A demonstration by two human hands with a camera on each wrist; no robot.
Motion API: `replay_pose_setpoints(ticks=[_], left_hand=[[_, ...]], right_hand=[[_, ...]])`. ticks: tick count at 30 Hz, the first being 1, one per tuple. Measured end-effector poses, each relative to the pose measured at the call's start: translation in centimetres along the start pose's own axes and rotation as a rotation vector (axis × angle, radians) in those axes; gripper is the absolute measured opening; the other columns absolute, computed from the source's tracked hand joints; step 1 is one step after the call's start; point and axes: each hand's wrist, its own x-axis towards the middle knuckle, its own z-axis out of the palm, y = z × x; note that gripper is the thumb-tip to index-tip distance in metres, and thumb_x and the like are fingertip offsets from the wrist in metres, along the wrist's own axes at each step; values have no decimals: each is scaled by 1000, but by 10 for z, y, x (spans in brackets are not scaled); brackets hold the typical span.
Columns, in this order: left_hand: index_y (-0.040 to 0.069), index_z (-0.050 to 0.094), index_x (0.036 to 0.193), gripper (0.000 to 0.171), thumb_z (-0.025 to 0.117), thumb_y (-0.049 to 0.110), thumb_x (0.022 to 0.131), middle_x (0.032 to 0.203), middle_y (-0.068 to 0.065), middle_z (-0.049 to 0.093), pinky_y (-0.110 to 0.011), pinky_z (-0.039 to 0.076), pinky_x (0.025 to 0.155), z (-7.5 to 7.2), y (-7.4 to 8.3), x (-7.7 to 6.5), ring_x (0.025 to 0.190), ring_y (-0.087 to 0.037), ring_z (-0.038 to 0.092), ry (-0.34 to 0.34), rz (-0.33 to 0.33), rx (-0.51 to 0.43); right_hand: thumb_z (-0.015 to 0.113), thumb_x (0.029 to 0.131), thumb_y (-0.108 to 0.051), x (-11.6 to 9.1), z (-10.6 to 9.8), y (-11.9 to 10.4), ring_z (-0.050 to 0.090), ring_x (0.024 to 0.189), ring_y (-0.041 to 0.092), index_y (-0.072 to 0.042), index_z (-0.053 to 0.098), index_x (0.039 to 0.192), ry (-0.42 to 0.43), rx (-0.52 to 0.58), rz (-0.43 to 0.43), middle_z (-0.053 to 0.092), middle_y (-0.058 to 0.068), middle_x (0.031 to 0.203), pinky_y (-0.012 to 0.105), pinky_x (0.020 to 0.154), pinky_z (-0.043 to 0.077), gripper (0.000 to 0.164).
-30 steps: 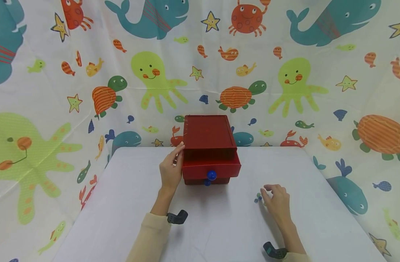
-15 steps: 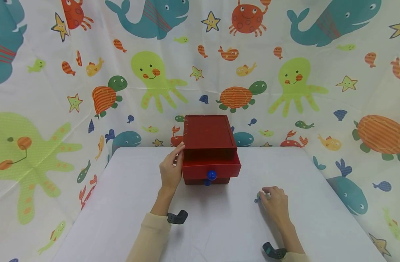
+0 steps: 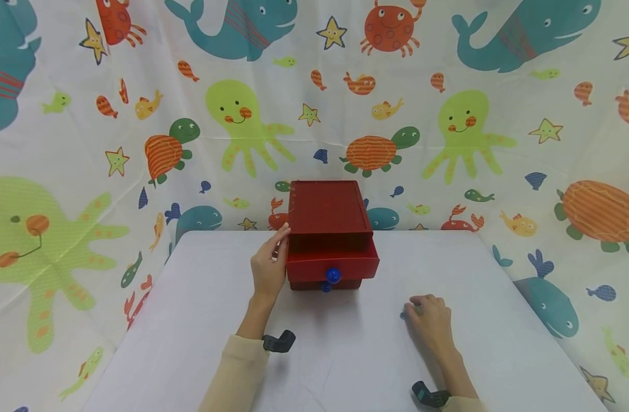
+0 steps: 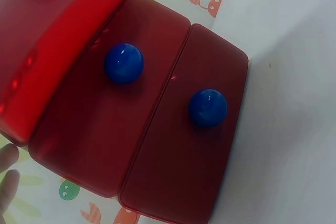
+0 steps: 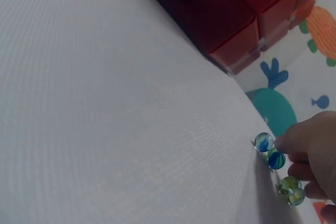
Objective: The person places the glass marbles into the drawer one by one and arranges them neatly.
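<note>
A red chest of drawers (image 3: 326, 206) stands at the back middle of the table, with its top drawer (image 3: 309, 269) pulled out. Blue round knobs (image 4: 124, 64) sit on the drawer fronts. Against the chest's left side rests my left hand (image 3: 267, 272), fingers fairly straight and fingertips by the upper edge. To the right, my right hand (image 3: 432, 323) is low over the table, thumb and fingers curled round several glass marbles. In the right wrist view, a blue-green marble (image 5: 276, 159) lies at the thumb tip, and yellow-green marbles (image 5: 290, 185) sit under the other fingers.
A clear and blue marble (image 5: 263, 141) lies on the white table (image 3: 345, 355) just beyond the thumb. Behind the table hangs a cloth (image 3: 304, 114) printed with sea animals.
My right hand has moved slightly left over the marbles, its thumb and fingers now closing round them. The left hand and the chest have stayed put.
</note>
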Motion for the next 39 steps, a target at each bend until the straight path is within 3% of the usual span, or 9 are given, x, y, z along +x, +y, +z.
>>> replay_pose_setpoints(ticks=[12,21,39], left_hand=[[13,70,127,28,62,15,100,130,-1,70,-3,49,73,-2,1,1,95,-21,73,-11,-11,-5],[12,70,127,30,64,9,97,128,-2,71,-11,54,68,-1,-1,-1,89,-21,73,11,15,-3],[13,70,126,28,63,16,99,129,0,71,-9,53,70,-3,3,1,84,-20,72,-14,-14,20]], right_hand=[[72,88,-20,1,4,1,56,92,31,-3,75,96,8,-43,-28,70,14,96,41,74,39,19],[72,87,-19,1,5,-1,56,92,31,-3,75,95,-2,-62,-17,70,13,95,40,74,39,18],[70,89,-17,2,-1,-3,56,94,33,-1,75,96,26,-23,-29,69,15,96,41,75,38,18]])
